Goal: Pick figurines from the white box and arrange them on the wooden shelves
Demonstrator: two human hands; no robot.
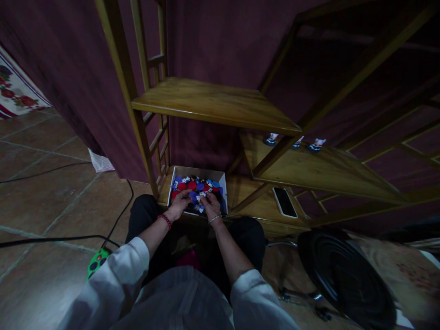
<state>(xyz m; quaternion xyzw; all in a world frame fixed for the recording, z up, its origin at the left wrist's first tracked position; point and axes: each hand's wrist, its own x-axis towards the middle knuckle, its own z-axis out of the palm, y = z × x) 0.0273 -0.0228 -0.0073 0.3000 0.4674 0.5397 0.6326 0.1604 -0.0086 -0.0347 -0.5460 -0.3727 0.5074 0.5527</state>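
Note:
A shallow white cardboard box [224, 195] stands on the low wooden shelf in front of my knees. It is filled with small figurines [191, 185] on round red and blue bases, lying jumbled together. Over the box's near side, my left hand [179, 204] closes its fingertips at the edge of a blue round base [193, 197]. My right hand [211, 206] pinches a small white figurine [201, 197] right beside it. Whether the blue base and the white figure are one piece is hard to tell in the dim light.
Three figurines [316, 145] stand on the higher shelf at right. A phone [285, 202] lies on the low shelf. Wooden posts and an upper board [213, 101] surround the box. A black round stool [345, 275] is at right; a green power strip [97, 261] and cables lie at left.

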